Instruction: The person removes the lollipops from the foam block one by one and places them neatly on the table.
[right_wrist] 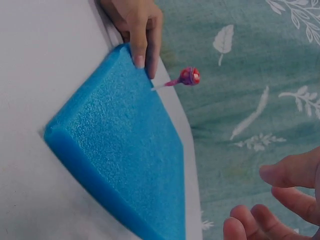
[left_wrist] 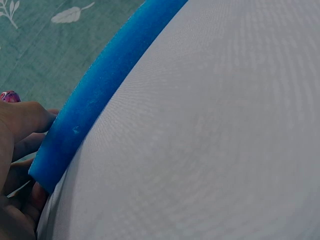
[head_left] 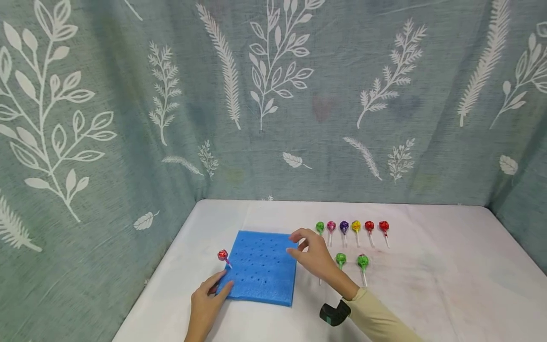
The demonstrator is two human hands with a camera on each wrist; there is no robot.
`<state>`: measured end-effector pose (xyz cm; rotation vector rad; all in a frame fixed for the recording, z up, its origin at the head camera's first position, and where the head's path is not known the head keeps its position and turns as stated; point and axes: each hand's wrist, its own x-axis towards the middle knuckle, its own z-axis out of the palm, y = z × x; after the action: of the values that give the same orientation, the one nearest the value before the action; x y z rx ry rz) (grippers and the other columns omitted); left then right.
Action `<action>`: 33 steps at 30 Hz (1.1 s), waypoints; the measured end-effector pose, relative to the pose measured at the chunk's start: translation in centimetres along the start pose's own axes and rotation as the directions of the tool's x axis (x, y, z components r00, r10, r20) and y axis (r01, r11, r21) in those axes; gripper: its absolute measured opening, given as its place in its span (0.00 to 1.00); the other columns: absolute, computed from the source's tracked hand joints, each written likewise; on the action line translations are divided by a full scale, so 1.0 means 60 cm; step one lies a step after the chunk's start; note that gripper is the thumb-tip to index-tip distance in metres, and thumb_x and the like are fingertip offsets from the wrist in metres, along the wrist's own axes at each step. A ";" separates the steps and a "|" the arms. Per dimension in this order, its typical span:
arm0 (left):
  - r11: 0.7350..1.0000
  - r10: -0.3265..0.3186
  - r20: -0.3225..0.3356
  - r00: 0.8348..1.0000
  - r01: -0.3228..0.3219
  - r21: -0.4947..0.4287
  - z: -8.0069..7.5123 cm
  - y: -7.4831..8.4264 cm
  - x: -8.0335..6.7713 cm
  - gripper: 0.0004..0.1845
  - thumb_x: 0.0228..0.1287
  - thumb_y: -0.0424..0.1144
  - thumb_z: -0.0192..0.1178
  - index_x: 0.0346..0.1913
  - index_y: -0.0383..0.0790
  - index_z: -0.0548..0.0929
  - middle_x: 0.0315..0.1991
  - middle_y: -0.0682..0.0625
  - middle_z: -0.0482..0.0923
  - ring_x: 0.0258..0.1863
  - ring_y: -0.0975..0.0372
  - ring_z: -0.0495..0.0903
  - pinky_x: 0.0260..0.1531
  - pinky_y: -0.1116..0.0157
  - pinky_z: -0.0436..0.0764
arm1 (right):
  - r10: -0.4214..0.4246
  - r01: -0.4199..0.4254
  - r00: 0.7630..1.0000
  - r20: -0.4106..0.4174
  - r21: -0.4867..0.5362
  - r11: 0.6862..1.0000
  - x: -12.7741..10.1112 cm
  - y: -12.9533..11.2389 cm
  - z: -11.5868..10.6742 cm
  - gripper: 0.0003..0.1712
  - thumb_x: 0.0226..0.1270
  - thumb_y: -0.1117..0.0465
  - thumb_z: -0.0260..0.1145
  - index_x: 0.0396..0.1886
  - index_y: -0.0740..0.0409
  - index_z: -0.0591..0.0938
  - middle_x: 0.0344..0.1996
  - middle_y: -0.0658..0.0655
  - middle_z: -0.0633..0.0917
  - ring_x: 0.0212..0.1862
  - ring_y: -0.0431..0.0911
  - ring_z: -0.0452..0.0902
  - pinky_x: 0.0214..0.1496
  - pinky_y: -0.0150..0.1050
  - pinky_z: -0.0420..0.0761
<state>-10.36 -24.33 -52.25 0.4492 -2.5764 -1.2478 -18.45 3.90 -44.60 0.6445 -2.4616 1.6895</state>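
Observation:
A blue foam board (head_left: pixel 260 266) dotted with small holes lies on the table. My left hand (head_left: pixel 206 301) grips its near left corner, the thumb on top and the fingers along the side edge. Just beyond those fingers a red lollipop (head_left: pixel 222 255) stands on its stick in the foam, leaning outward; the right wrist view shows the same lollipop (right_wrist: pixel 189 76) sticking up near the left hand (right_wrist: pixel 140 30). Over the board's right edge hovers my right hand (head_left: pixel 314 254), holding nothing, thumb and fingers apart and loosely bent. In its wrist view the fingers (right_wrist: pixel 260 222) are bare.
Right of the board, several lollipops lie in a back row, among them a purple one (head_left: pixel 344 226) and a yellow one (head_left: pixel 356 225). Nearer lie two green ones (head_left: pixel 340 259), partly behind the right forearm. A patterned curtain (head_left: pixel 273 156) encloses the white table (head_left: pixel 427 294).

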 end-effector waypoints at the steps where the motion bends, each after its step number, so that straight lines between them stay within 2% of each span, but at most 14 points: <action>1: 1.000 -0.008 0.003 1.000 0.008 0.003 0.000 0.000 -0.001 0.25 0.58 0.50 0.66 0.57 0.46 0.80 0.58 0.46 0.75 0.56 0.57 0.73 0.53 0.56 0.73 | -0.005 0.005 1.000 0.003 -0.005 1.000 0.001 0.002 0.002 0.10 0.58 0.65 0.69 0.40 0.55 0.80 0.37 0.52 0.80 0.33 0.45 0.75 0.28 0.35 0.78; 7: 0.998 -0.064 0.015 0.998 0.064 0.001 0.002 -0.006 -0.004 0.25 0.58 0.49 0.66 0.59 0.47 0.79 0.60 0.45 0.73 0.58 0.55 0.71 0.55 0.55 0.72 | -0.019 0.019 0.999 0.031 -0.002 1.000 0.005 0.004 0.020 0.10 0.58 0.65 0.70 0.40 0.55 0.80 0.38 0.52 0.79 0.34 0.45 0.75 0.30 0.35 0.78; 11: 0.997 -0.081 0.015 0.997 0.081 0.014 0.000 -0.009 -0.005 0.27 0.58 0.52 0.66 0.60 0.46 0.78 0.60 0.43 0.73 0.56 0.53 0.71 0.55 0.53 0.72 | -0.029 0.029 0.998 0.054 0.012 1.000 0.011 -0.003 0.034 0.10 0.59 0.65 0.70 0.40 0.55 0.80 0.38 0.53 0.80 0.35 0.46 0.76 0.30 0.35 0.78; 20: 0.997 -0.063 0.021 0.998 0.062 0.045 0.001 -0.007 0.001 0.27 0.59 0.49 0.66 0.60 0.45 0.78 0.60 0.41 0.73 0.55 0.52 0.72 0.55 0.53 0.73 | -0.008 0.007 0.997 0.073 0.018 1.000 0.018 -0.012 0.052 0.10 0.59 0.65 0.69 0.41 0.56 0.80 0.39 0.53 0.80 0.37 0.48 0.76 0.31 0.34 0.78; 27: 0.995 -0.071 0.027 0.997 0.069 0.074 0.005 -0.005 0.002 0.28 0.59 0.53 0.64 0.61 0.45 0.77 0.61 0.41 0.72 0.56 0.52 0.71 0.55 0.53 0.73 | -0.028 0.025 0.994 0.102 0.031 0.999 0.024 -0.010 0.072 0.11 0.59 0.63 0.69 0.41 0.56 0.80 0.39 0.52 0.80 0.38 0.47 0.76 0.33 0.32 0.77; 33: 0.995 -0.069 0.035 0.997 0.067 0.072 0.011 -0.002 0.005 0.27 0.60 0.52 0.64 0.61 0.45 0.77 0.61 0.40 0.72 0.57 0.51 0.71 0.55 0.53 0.73 | -0.045 0.039 0.992 0.120 0.049 0.998 0.030 -0.011 0.096 0.12 0.60 0.61 0.69 0.43 0.57 0.80 0.40 0.52 0.81 0.37 0.45 0.77 0.33 0.31 0.77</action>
<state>-10.87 -24.03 -52.71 0.5367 -2.6643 -1.2010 -18.92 -2.06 -45.72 0.8216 -2.4749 1.7461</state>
